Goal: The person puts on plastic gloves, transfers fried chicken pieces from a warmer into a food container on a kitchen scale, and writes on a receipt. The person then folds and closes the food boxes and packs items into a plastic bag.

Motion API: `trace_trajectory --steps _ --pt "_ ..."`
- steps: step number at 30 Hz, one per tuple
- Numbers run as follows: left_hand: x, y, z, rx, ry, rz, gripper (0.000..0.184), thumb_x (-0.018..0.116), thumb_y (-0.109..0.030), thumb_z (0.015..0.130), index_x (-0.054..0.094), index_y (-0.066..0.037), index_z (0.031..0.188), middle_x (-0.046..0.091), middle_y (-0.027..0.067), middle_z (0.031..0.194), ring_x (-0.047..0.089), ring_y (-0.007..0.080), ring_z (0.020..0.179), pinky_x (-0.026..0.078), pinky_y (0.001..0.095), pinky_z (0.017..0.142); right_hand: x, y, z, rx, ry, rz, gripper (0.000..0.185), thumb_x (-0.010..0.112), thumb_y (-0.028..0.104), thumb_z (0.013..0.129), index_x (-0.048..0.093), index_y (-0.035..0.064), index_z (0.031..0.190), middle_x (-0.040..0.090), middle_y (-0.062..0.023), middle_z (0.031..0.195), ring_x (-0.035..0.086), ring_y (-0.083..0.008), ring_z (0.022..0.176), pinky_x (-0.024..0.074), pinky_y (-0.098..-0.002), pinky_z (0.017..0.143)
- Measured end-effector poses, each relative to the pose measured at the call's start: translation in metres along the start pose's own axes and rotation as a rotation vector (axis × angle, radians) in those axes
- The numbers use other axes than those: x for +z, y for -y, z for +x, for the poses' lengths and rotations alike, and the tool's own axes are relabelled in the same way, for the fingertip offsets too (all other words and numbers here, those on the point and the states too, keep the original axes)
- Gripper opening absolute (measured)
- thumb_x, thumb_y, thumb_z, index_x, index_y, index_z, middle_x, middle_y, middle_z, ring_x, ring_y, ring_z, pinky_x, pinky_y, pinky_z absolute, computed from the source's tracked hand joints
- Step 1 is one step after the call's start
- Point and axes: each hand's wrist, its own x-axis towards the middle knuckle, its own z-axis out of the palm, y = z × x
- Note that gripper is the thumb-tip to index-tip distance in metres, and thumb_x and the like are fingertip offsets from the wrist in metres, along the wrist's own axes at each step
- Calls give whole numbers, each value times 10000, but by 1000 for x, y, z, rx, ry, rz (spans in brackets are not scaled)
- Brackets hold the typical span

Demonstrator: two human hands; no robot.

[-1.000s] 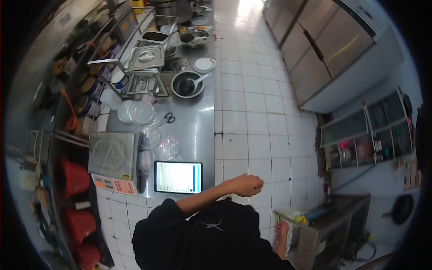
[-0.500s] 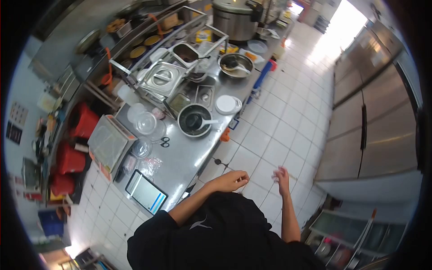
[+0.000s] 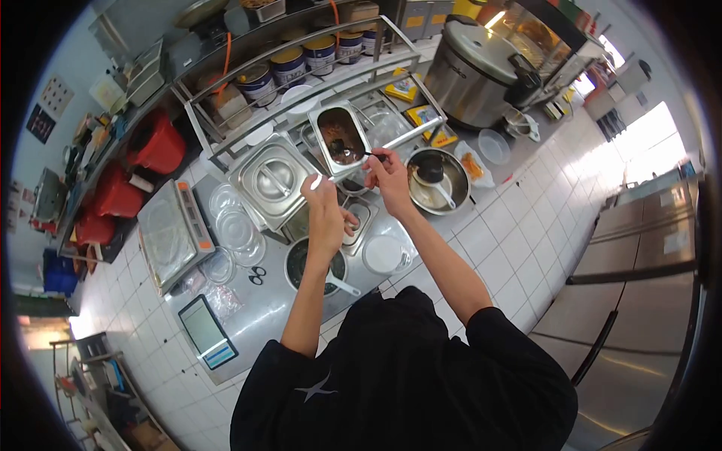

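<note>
My right hand (image 3: 389, 180) is closed on the dark handle of a ladle (image 3: 340, 150), whose black bowl rests in a deep steel pan (image 3: 359, 120) of brown food. To its left, my left hand (image 3: 325, 218) reaches past the lidded steel pan (image 3: 272, 177) with fingers apart; a small white patch shows at its fingertips, too small to name. Below that hand a dark frying pan (image 3: 292, 274) with a white-handled utensil is partly hidden by my forearm. A round white-lidded tub (image 3: 384, 254) sits between my arms.
A steel bowl (image 3: 464, 203) with a black ladle stands right of my right hand, near a large cooker (image 3: 470, 75). On the left are clear plastic lids (image 3: 235, 225), scissors (image 3: 257, 276), a scale (image 3: 169, 233) and a tablet (image 3: 207, 332). A metal rack rail (image 3: 301, 113) crosses behind the pans.
I have turned and moved closer to the counter. Both hands have gone from over the floor to the steel pans, and my right hand has taken hold of the ladle handle.
</note>
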Motion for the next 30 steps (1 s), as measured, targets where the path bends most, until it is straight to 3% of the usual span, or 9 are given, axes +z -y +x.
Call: trace_trajectory --steps 2,5,8,10,12,15,18,21,30 --pt "16 1 28 -94 -65 40 624 331 -470 1070 161 -39 1488 553 230 1173 606 201 530 458 265 396 7 6 18 -69 -47 -102 253 573 233 1029 598 32 1181 651 -53 824 561 -78 569 439 -239 515" --pt "36 7 50 -121 -183 120 655 308 -495 1068 147 -27 1496 598 208 980 579 192 486 439 272 388 -3 21 43 -101 67 -322 257 526 233 1049 619 30 1176 653 -51 822 574 -81 600 456 -255 546" --pt "41 7 57 -191 -241 181 656 309 -478 1071 127 -11 1494 558 135 779 571 181 479 423 281 402 -32 35 63 -233 222 -596 231 501 168 1037 650 31 1149 672 -88 859 639 -179 719 501 -318 654" --pt "44 10 56 -197 -275 186 658 312 -477 1071 127 -14 1500 565 135 764 563 179 476 422 285 409 -42 49 69 -312 321 -642 207 526 116 1004 656 51 1151 684 -119 933 667 -282 800 519 -359 711" --pt "51 14 57 -169 -334 175 658 315 -482 1070 147 -17 1504 579 138 758 560 173 481 425 286 411 -47 58 80 -467 415 -733 195 550 108 988 656 61 1146 684 -118 957 667 -307 827 523 -375 719" --pt "65 10 55 -177 -416 166 646 319 -463 1075 165 1 1497 614 185 911 608 180 544 450 286 416 -49 57 99 -599 533 -804 174 598 97 955 654 72 1117 678 -111 946 662 -326 807 525 -392 690" --pt "66 20 57 -134 -433 206 653 303 -490 1076 156 -3 1486 456 262 1446 680 222 666 491 247 421 -53 52 102 -583 593 -754 157 610 94 948 654 75 1097 680 -103 934 668 -313 776 526 -387 665" --pt "69 22 59 -137 -464 202 624 309 -452 1086 166 5 1486 498 261 1396 705 237 744 508 249 431 -62 50 104 -584 593 -697 142 616 96 945 653 76 1080 683 -97 931 673 -303 766 530 -376 652" --pt "69 15 68 -187 -462 285 556 317 -398 1096 278 15 1466 571 241 1306 713 223 768 507 233 428 -65 47 98 -482 647 -672 111 608 83 947 642 74 1052 683 -98 928 685 -304 761 540 -381 647"
